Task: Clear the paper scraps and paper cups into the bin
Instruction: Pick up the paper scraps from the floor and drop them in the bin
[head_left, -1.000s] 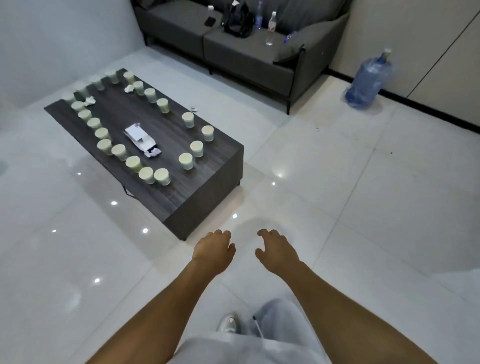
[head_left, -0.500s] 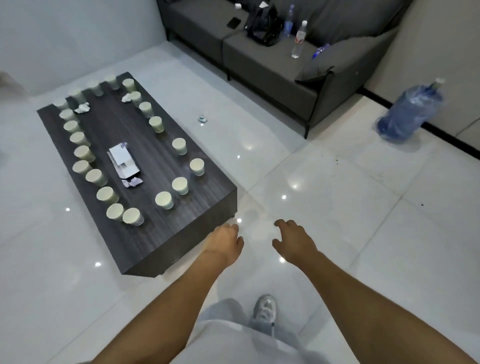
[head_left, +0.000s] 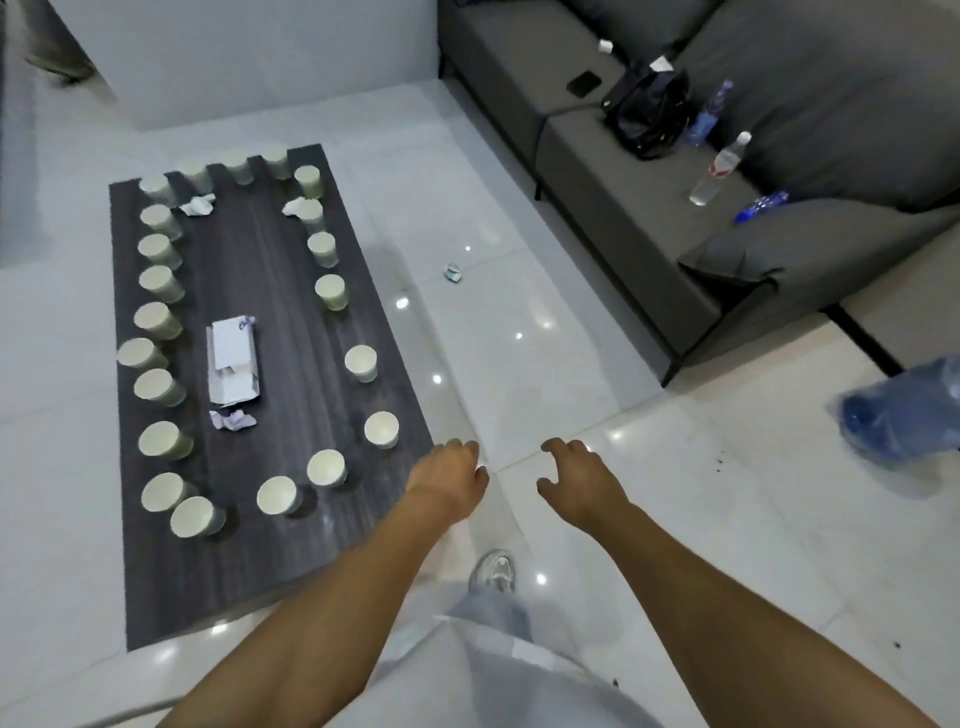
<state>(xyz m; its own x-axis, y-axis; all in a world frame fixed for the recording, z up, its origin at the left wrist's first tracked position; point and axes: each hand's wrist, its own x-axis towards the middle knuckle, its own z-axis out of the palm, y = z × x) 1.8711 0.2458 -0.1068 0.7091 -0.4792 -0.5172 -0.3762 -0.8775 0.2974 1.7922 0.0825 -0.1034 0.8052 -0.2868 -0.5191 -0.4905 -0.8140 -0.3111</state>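
The left hand (head_left: 451, 477) and right hand (head_left: 581, 475) hung with loosely curled fingers, holding nothing, beside the dark wood-grain low table (head_left: 291, 545). Pale paper cups (head_left: 325, 467) ringed its top around crumpled white paper scraps (head_left: 232, 420).

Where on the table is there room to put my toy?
The near end of the table, in front of the closest cups, is bare. So is the middle strip past the flat box. The long edges are crowded with cups.
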